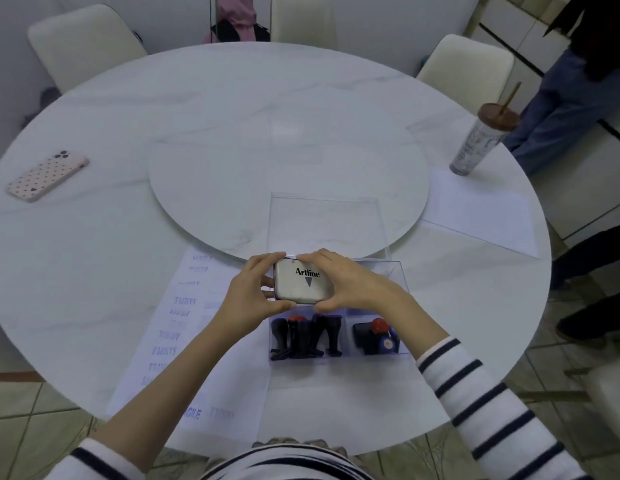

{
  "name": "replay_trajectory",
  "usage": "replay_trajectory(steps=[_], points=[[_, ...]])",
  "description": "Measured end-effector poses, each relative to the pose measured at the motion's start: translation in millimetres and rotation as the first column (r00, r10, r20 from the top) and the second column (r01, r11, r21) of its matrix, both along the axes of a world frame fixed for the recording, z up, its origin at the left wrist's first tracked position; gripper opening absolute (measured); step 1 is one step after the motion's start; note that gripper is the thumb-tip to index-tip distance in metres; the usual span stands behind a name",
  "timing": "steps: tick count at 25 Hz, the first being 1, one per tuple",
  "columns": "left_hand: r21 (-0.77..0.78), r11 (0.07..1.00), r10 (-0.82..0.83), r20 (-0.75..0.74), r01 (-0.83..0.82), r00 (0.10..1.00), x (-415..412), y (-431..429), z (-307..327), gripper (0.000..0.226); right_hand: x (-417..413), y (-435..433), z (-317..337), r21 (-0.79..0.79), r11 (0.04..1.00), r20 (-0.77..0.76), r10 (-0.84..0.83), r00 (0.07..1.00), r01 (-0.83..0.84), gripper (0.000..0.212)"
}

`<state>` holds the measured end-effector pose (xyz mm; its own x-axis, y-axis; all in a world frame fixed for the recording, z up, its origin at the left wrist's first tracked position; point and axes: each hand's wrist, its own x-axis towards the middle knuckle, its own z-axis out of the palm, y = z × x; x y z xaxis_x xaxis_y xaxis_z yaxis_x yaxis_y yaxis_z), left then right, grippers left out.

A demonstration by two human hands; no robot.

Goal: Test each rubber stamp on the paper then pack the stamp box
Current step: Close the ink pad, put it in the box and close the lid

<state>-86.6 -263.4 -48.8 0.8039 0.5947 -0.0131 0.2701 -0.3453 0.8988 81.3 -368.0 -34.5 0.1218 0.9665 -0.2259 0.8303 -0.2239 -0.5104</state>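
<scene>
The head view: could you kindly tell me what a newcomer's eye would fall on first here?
Centre frame, the left hand and right hand grip a silver Artline ink pad tin over the clear stamp box, whose near compartments hold dark-handled stamps. Left of the box lies a paper covered in blue SAMPLE prints. A dotted pink phone lies far left, a lidded tumbler far right.

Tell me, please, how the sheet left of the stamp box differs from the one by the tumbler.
The left sheet carries blue stamp prints; the right sheet looks blank. The left sheet reaches the near edge of the table; the right sheet lies farther away. Both are white and flat.
</scene>
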Motion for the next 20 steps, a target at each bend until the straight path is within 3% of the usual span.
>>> replay_trajectory(steps=[3,7,14,20], points=[[-0.03,0.999,0.012,-0.004,-0.012,1.0,-1,-1,-7,0.077,-2,2,-7,-0.017,0.999,0.02,0.028,0.999,-0.027,0.083],[0.047,0.996,-0.074,-0.108,0.08,0.991,-7,5,-12,0.081,-2,8,-8,-0.049,0.998,0.022,0.031,0.999,-0.029,0.08],[0.106,0.986,-0.094,-0.274,0.128,0.957,-31,6,-30,0.075,12,22,-1,-0.296,0.953,0.033,0.072,0.997,-0.059,0.066],[0.089,0.985,-0.12,-0.274,0.149,0.954,-35,4,-37,0.067,12,37,-5,-0.428,0.898,-0.026,0.103,0.994,-0.105,0.06]])
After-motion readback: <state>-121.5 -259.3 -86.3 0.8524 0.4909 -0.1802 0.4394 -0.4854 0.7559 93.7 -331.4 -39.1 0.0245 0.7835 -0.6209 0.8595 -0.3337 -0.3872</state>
